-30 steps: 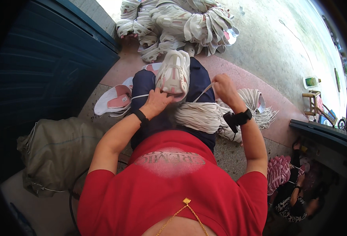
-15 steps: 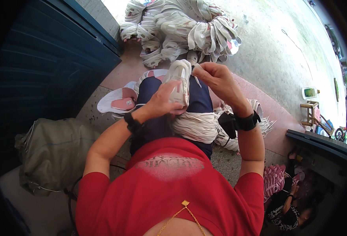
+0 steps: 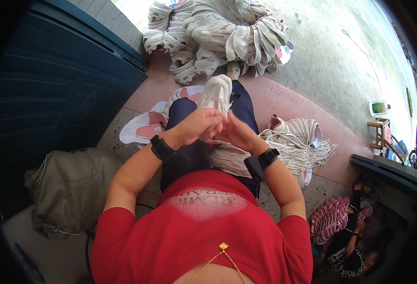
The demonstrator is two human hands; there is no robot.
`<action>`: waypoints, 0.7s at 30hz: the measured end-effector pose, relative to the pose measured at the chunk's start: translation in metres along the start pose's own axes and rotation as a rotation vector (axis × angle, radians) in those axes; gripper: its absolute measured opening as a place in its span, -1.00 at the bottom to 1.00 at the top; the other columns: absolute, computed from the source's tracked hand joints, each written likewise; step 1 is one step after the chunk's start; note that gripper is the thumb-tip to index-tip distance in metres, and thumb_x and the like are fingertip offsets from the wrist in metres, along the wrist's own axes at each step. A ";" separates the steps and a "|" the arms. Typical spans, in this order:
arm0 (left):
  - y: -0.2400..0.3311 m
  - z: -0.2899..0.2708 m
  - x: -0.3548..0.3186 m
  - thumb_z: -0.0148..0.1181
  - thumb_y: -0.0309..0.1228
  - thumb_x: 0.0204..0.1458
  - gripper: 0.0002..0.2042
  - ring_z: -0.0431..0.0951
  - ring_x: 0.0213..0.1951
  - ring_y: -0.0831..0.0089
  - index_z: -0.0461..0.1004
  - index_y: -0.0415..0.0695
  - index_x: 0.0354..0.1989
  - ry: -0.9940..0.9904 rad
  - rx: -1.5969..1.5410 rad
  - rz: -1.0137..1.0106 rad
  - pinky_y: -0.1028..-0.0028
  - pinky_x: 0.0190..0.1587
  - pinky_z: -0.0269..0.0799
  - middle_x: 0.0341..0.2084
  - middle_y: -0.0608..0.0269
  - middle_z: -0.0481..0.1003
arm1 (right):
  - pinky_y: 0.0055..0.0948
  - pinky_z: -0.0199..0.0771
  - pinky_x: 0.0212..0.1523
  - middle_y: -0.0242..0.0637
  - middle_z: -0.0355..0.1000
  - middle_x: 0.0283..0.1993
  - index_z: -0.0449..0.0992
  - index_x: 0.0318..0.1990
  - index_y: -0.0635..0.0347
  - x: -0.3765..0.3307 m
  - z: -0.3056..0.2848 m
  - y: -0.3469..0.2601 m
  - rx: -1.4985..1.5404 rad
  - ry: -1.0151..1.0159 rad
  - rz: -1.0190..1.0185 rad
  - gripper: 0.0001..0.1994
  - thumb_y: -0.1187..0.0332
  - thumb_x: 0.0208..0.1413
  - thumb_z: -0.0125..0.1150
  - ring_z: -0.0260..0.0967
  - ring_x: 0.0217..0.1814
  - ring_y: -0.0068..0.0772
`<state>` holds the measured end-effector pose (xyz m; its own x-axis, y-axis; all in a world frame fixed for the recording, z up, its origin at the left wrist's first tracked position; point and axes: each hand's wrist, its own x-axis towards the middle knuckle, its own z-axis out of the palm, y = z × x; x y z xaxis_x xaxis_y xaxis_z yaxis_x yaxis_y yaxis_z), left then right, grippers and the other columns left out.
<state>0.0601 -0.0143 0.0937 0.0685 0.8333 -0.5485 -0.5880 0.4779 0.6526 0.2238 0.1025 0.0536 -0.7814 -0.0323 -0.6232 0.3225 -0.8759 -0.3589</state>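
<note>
On my lap, between my knees, lies a white and pink shoe upper (image 3: pixel 216 90) with its toe pointing away from me. My left hand (image 3: pixel 196 127) is closed over its near end, fingers curled. From the right, my right hand (image 3: pixel 241 133) meets it, fingertips pressed together against the left fingers. Whatever thin thing sits between the fingertips is hidden by the hands. Under my right wrist, a thick bundle of white shoelaces (image 3: pixel 227 158) lies across my thigh.
More laces and strung uppers (image 3: pixel 298 139) lie right of my leg. Ahead are large bundles of uppers (image 3: pixel 232 35). White and pink pieces (image 3: pixel 144 130) sit left of my knee. A grey-green sack (image 3: pixel 73 189) and dark blue door (image 3: pixel 57 85) are left; another person (image 3: pixel 348 253) works lower right.
My right hand has come down and left from beside the shoe's toe to meet the left hand. My left hand has shifted from the shoe's side to its near end.
</note>
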 end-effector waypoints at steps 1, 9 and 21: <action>-0.007 0.002 0.000 0.03 -0.39 0.31 -0.80 0.45 -0.58 0.63 0.45 -0.24 -0.03 0.010 0.073 -0.022 0.66 -0.52 0.34 -0.44 0.34 0.51 | -0.27 0.41 0.16 -0.28 0.53 -0.18 0.42 0.05 0.25 0.009 0.009 -0.015 0.151 0.022 -0.054 -0.54 -0.01 0.42 -0.12 0.46 -0.24 -0.41; -0.022 0.014 -0.006 0.06 -0.34 0.28 -0.78 0.52 -0.55 0.57 0.39 -0.19 -0.01 -0.107 -0.041 -0.002 0.62 -0.52 0.41 -0.42 0.31 0.51 | -0.58 0.14 -0.52 -0.57 0.06 -0.53 0.37 -0.08 0.18 -0.014 0.004 -0.115 0.206 0.154 -0.580 -0.80 0.24 0.44 -0.08 0.00 -0.56 -0.67; -0.037 -0.035 0.022 0.26 -0.11 0.07 -0.57 0.59 -0.17 -0.20 0.48 -0.34 -0.22 0.539 1.391 -0.041 0.00 -0.10 0.48 -0.32 -0.25 0.58 | 0.05 0.47 -0.16 0.04 0.57 -0.25 0.56 -0.32 0.22 0.001 -0.043 -0.049 -1.569 0.592 -0.538 -0.67 0.12 0.24 0.09 0.52 -0.16 0.17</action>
<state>0.0549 -0.0234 0.0387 -0.4151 0.7615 -0.4978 0.6483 0.6315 0.4253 0.2304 0.1662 0.0406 -0.7979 0.5533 -0.2394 0.5589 0.5301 -0.6376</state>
